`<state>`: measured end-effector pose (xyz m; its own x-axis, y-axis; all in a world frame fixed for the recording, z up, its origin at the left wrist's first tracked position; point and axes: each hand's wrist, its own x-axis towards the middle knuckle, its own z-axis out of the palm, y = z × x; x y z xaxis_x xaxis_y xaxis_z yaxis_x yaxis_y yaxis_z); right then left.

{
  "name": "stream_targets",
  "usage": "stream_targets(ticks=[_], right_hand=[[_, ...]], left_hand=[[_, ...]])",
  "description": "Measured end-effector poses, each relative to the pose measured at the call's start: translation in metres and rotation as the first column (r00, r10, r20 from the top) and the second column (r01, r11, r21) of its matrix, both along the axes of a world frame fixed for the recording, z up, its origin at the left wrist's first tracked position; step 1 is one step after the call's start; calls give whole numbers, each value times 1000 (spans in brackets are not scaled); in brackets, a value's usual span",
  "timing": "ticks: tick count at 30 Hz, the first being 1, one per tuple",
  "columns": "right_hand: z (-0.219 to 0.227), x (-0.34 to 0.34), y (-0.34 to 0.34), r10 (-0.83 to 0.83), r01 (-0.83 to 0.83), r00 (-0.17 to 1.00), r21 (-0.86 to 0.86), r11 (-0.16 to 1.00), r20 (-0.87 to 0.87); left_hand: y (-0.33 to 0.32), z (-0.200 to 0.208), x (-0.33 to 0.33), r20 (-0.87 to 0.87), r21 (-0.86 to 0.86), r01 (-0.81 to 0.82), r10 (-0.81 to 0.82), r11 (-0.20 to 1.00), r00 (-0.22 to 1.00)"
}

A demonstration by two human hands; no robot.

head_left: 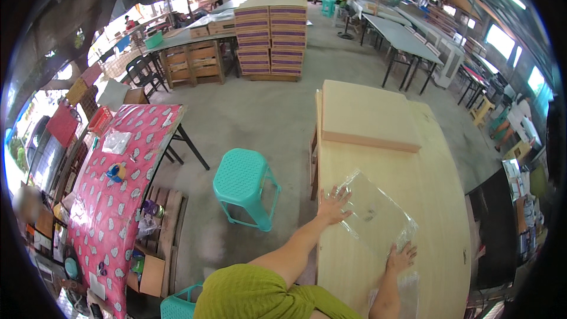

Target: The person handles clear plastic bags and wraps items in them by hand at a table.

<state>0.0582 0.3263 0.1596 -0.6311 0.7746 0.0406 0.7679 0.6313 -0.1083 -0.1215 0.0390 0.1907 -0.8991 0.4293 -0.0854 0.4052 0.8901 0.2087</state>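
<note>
A clear plastic sheet or bag point(378, 204) lies flat on the pale wooden table point(443, 171), its edges catching the light. My left hand point(335, 205) rests on its left edge with the fingers spread. At its lower right edge lies my right hand point(402, 257), flat with the fingers stretched out. Partly under my right forearm is a second piece of clear plastic point(407, 295), nearer to me. Neither hand grips anything. Beyond the plastic, a stack of flat tan boards or cartons point(371, 112) sits at the table's far end.
A turquoise stool point(242, 177) stands left of the table, another turquoise stool point(180, 304) close to me. Farther left is a table with a pink patterned cover point(133, 165). Stacked cartons point(270, 41) stand ahead. Long grey tables point(401, 38) line the right, with people farther off.
</note>
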Motion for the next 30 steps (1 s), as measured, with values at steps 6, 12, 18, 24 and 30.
stream_targets(ticks=[6, 12, 18, 24, 30], right_hand=[[3, 1, -2, -21, 21, 1000, -14, 1000, 21], [-10, -2, 6, -4, 3, 1000, 43, 999, 20], [-10, 1, 3, 10, -10, 1000, 58, 998, 9], [-7, 3, 4, -5, 5, 1000, 16, 1000, 15], [-1, 2, 1, -21, 21, 1000, 0, 1000, 4]], left_hand=[[0, 5, 1, 13, 6, 9, -10, 1000, 1000], [-3, 9, 0, 21, -30, 12, -11, 999, 1000], [-5, 5, 0, 5, -26, 15, -15, 1000, 1000], [-2, 4, 0, 13, 22, 8, -9, 1000, 1000], [0, 0, -1, -4, -2, 16, -16, 1000, 1000]])
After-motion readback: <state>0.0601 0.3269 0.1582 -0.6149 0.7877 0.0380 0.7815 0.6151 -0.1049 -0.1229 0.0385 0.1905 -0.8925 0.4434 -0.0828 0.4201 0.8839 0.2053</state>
